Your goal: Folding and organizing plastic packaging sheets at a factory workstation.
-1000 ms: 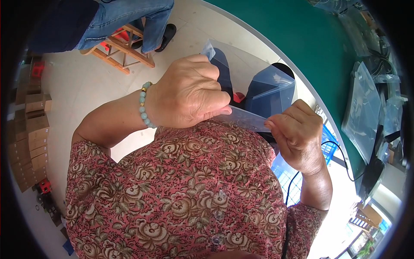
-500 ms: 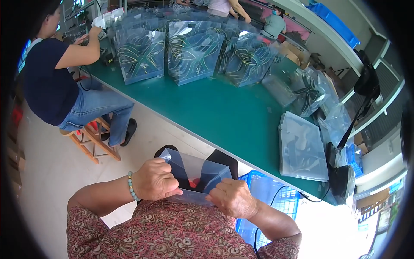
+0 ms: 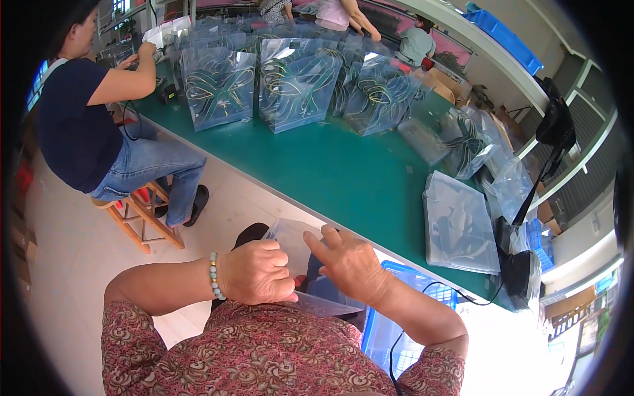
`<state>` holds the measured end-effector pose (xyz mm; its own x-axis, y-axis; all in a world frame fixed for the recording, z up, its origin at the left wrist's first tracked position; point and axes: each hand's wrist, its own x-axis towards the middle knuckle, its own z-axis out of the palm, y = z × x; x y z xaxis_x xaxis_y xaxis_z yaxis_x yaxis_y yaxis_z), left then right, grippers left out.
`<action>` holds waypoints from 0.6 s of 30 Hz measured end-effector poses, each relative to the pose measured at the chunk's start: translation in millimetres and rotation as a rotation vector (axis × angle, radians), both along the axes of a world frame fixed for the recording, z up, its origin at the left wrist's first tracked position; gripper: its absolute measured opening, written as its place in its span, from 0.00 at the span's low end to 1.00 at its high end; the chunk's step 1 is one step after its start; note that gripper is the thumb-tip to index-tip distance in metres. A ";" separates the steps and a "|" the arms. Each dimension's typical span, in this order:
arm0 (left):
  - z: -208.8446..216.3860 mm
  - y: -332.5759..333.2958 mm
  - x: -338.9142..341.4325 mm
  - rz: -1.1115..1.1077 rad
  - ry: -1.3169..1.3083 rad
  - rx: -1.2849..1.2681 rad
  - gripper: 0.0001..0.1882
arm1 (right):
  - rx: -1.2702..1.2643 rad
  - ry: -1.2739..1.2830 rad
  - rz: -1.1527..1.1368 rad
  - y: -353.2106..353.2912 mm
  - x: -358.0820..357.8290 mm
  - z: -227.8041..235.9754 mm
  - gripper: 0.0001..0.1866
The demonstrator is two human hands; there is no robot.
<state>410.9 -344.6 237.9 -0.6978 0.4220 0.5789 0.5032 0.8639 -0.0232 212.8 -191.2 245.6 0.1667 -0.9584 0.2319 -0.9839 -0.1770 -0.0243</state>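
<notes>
A clear plastic bag (image 3: 329, 305), open and boxy like those on the table, is held over my lap. My left hand (image 3: 259, 272), with a beaded bracelet at its wrist, is closed with its fingers curled on the bag's near left edge. Above the bag's right side is my right hand (image 3: 351, 265), its fingers apart and partly stretched toward the far side. Whether its lower fingers touch the plastic is hard to make out. Both hands hide part of the bag.
Upright clear bags (image 3: 297, 86) with looped cords stand across the green table (image 3: 317, 171). Flat clear sheets (image 3: 460, 223) are stacked at its right end. A blue crate (image 3: 396, 330) is beside me at right. A co-worker (image 3: 82, 125) sits on a wooden stool at left.
My right hand has let go of the bag's near right edge and moved up over it, fingers spreading. My left hand has shifted slightly right with the bag, which is now tilted.
</notes>
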 end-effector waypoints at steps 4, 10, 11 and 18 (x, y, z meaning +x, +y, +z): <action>9.0 3.1 12.8 0.087 -0.153 0.068 0.19 | -0.077 0.261 0.007 -9.2 -1.5 -20.4 0.38; 32.1 4.1 -18.4 0.479 -1.061 -0.017 0.15 | -0.001 0.141 0.093 -18.3 17.1 -13.1 0.33; 31.8 4.0 -20.8 0.489 -1.061 -0.013 0.15 | -0.003 0.141 0.103 -19.2 19.0 -11.9 0.33; 15.1 -6.7 -35.7 0.325 -1.133 0.152 0.23 | -0.212 0.132 0.137 -23.6 3.9 -9.1 0.22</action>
